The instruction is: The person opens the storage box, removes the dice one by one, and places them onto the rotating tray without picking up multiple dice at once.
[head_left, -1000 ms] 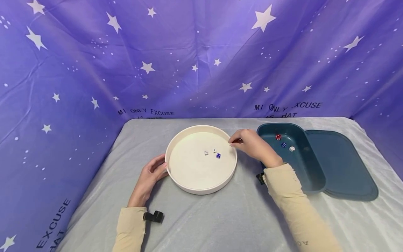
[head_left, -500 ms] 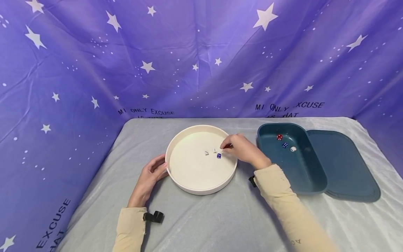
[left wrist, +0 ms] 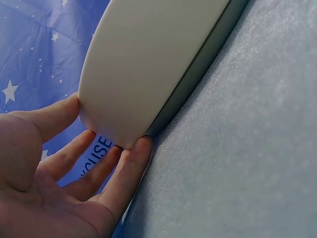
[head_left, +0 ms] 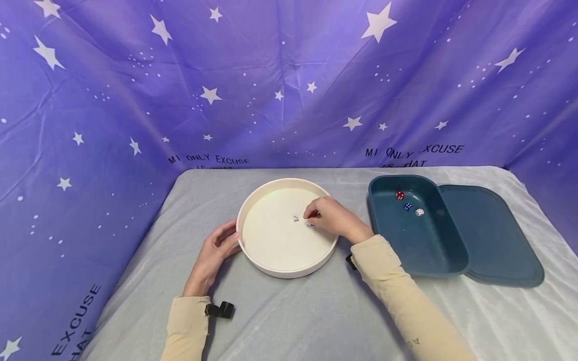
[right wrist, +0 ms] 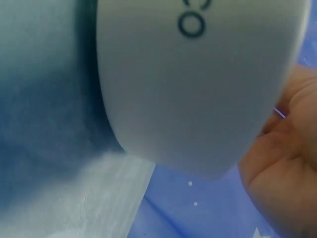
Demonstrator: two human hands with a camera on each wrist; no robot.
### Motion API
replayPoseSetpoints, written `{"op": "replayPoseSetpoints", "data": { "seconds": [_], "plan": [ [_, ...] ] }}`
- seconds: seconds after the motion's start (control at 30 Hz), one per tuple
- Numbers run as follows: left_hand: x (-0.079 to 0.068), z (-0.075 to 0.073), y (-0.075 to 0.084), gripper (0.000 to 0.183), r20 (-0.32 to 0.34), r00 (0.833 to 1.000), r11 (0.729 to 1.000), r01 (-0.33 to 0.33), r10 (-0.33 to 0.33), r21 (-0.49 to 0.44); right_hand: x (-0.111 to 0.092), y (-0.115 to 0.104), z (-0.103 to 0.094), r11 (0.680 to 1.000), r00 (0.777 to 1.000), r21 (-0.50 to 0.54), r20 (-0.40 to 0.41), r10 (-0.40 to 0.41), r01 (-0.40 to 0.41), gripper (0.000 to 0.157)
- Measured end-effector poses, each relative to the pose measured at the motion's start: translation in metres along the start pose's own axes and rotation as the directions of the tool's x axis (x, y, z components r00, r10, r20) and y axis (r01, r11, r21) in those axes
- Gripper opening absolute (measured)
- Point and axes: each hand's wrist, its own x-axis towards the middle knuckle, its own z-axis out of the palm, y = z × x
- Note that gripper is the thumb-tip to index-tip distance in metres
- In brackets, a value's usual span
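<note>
A round cream tray (head_left: 280,250) stands on the grey cloth. My left hand (head_left: 219,250) rests against its left side; in the left wrist view the thumb touches the rim and the loosely extended fingers touch the wall. Over the tray's interior, my right hand (head_left: 331,218) pinches a small die, mostly hidden by the fingertips. White and blue bits of dice (head_left: 309,223) show just under those fingertips. A white die (head_left: 295,218) lies a little to their left on the tray floor. The right wrist view has the tray's outer wall (right wrist: 188,99) in front of part of the hand.
To the right stands a dark teal rectangular box (head_left: 422,255) containing a red die (head_left: 400,195), a blue die (head_left: 408,206) and a white die (head_left: 420,212). A matching teal lid (head_left: 496,235) lies beside it. A purple star-printed curtain (head_left: 253,75) hangs behind.
My right hand has moved left from the tray's right rim to the dice inside, carrying a die between its fingertips. The left hand and the tray have stayed in place.
</note>
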Motion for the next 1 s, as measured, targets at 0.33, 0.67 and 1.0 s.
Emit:
{"op": "replayPoseSetpoints", "data": {
  "seconds": [0.33,0.67,1.0],
  "plan": [
    [-0.001,0.002,0.001,0.046,-0.005,1.0,1.0,0.001,-0.001,-0.009,0.001,-0.005,0.004,1.0,1.0,-0.005,-0.012,-0.004,0.004,0.01],
    [-0.001,0.002,0.002,0.046,-0.007,1.0,1.0,-0.004,0.004,-0.001,0.0,-0.007,-0.005,0.999,1.0,-0.036,-0.009,-0.004,0.004,0.013],
    [-0.001,0.0,0.001,0.049,-0.003,1.0,1.0,0.005,-0.005,0.023,-0.007,-0.01,-0.022,0.997,0.997,-0.026,0.005,0.072,-0.072,0.014]
  ]
}}
